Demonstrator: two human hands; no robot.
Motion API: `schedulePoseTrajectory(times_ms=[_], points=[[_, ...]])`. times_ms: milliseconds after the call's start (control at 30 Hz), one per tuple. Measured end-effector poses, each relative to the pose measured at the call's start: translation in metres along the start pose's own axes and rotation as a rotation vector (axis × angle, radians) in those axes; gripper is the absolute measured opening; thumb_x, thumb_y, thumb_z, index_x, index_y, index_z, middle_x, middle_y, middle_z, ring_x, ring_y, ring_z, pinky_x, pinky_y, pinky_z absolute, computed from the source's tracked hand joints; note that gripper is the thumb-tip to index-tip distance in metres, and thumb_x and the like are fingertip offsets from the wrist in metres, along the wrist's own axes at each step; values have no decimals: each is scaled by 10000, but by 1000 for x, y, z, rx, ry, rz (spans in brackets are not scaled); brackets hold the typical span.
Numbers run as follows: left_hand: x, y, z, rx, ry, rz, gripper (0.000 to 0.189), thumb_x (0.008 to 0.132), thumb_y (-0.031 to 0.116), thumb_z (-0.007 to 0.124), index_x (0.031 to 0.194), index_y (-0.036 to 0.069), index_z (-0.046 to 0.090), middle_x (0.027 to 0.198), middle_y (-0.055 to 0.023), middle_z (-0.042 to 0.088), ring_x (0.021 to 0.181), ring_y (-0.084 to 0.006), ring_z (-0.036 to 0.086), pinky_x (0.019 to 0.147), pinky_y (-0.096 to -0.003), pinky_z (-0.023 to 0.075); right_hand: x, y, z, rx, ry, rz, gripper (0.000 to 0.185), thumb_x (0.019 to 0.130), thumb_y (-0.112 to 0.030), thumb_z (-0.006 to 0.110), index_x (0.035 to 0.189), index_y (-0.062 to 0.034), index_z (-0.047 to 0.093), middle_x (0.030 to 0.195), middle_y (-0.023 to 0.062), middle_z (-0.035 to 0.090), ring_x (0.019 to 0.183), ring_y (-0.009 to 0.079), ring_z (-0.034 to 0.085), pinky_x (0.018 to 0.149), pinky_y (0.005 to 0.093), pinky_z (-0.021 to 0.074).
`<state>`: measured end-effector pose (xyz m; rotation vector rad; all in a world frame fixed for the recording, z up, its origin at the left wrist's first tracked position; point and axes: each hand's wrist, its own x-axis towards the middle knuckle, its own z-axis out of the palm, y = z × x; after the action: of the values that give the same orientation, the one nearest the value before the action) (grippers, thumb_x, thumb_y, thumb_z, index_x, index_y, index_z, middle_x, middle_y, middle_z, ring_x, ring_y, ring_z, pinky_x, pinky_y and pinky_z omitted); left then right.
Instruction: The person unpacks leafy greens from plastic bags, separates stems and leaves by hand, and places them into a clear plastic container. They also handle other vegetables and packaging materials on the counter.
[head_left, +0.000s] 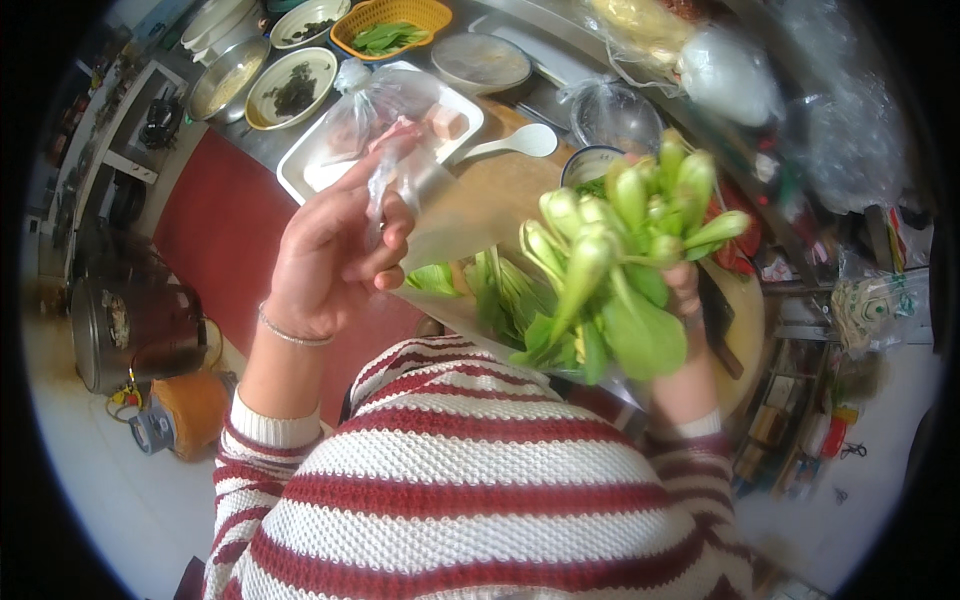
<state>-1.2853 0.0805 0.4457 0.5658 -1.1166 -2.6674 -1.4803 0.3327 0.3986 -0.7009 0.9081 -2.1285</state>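
My left hand (337, 232) grips the gathered edge of a clear plastic bag (442, 217), pinched between curled fingers. The bag stretches to the right, with leafy greens (510, 296) in its lower part. My right hand (682, 289) holds a large bunch of green bok choy (600, 247), stem ends up and leaves hanging down, over the right side of the bag. The bunch hides most of that hand's fingers. Just behind the bunch is a blue-rimmed bowl (592, 165) with chopped greens.
A white tray (296, 169) holds bagged meat. Beside it lie a white spoon (525, 141) and a wooden board (502, 180). Bowls with dark food (291, 90), a steel bowl (229, 79) and a yellow basket (390, 26) stand behind. A cleaver-like dark blade (716, 315) lies at right on a round board (742, 337).
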Motion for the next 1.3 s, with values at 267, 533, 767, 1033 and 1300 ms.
schedulePoseTrajectory(times_ms=[267,533,767,1033,1300], points=[[-63,-4,-26,40,81,174,627,939,179,535,1486,-6,290,885,-122,606,466,-60,403,373,-192,384,5,-15,-7,-14,143,-35,738,781,-236,733,1401,-22,396,1326,144,510,1154,273,540,989,394,458],[-151,13,-19,221,184,520,744,934,218,576,1458,-144,192,605,10,427,409,-27,317,345,-196,222,31,65,-58,-55,270,115,499,863,-196,663,1299,4,526,1188,144,632,1014,253,650,878,350,551],[-179,26,-13,382,389,696,775,967,244,554,1485,-122,109,649,6,423,459,-17,315,375,-164,243,34,148,-31,-854,654,546,798,797,-225,776,1408,58,350,1396,219,444,1273,282,472,1017,364,429],[-196,36,-18,353,325,689,839,952,245,591,1493,-111,57,682,-14,472,468,-41,378,361,-170,293,38,152,-41,-883,555,421,804,831,-368,742,1401,63,372,1397,236,457,1260,312,482,1036,385,405],[-175,15,12,410,50,778,924,950,401,586,1444,-192,78,708,-102,620,462,-61,489,400,-193,387,-1,49,80,-841,255,-469,296,949,-40,461,1210,85,525,1230,244,572,1143,312,570,1000,406,442]])
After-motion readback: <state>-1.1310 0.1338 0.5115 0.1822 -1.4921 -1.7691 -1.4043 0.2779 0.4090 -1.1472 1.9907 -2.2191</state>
